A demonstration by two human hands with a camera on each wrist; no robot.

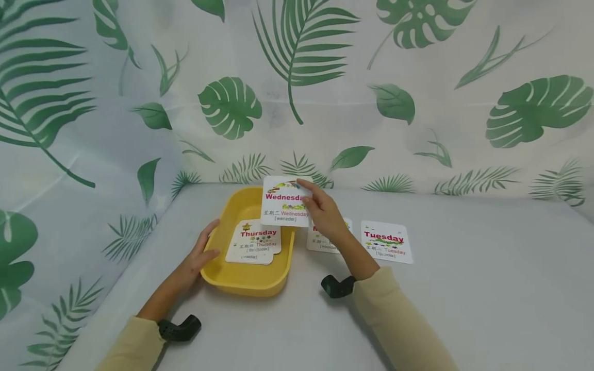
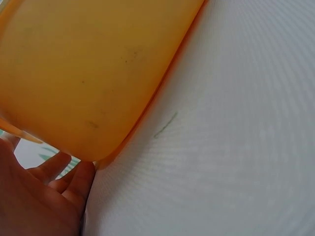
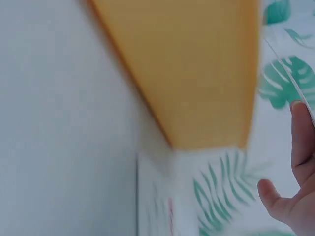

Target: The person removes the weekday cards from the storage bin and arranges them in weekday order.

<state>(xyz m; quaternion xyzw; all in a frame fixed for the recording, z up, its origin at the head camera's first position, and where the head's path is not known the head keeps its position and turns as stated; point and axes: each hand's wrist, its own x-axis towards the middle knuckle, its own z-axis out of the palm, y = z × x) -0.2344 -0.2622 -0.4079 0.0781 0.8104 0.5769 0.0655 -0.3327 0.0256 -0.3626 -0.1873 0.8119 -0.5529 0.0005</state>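
My right hand (image 1: 331,216) holds a white "Wednesday" flashcard (image 1: 284,207) by its right side, raised over the right rim of a yellow plastic tray (image 1: 252,289). In the right wrist view the card (image 3: 289,74) shows as a thin edge against a fingertip. My left hand (image 1: 191,265) grips the tray's left side, thumb at the rim; the left wrist view has its fingers against the outer wall. Inside the tray, a "Thursday" card (image 1: 254,238) overlaps another card (image 1: 248,259) whose print is mostly covered.
To the right of the tray, a card starting with "M" (image 1: 320,244) lies on the table (image 1: 464,288), partly hidden by my right hand. Beside it lies a "Tuesday" card (image 1: 385,243). A leaf-patterned curtain (image 1: 325,129) hangs behind the table.
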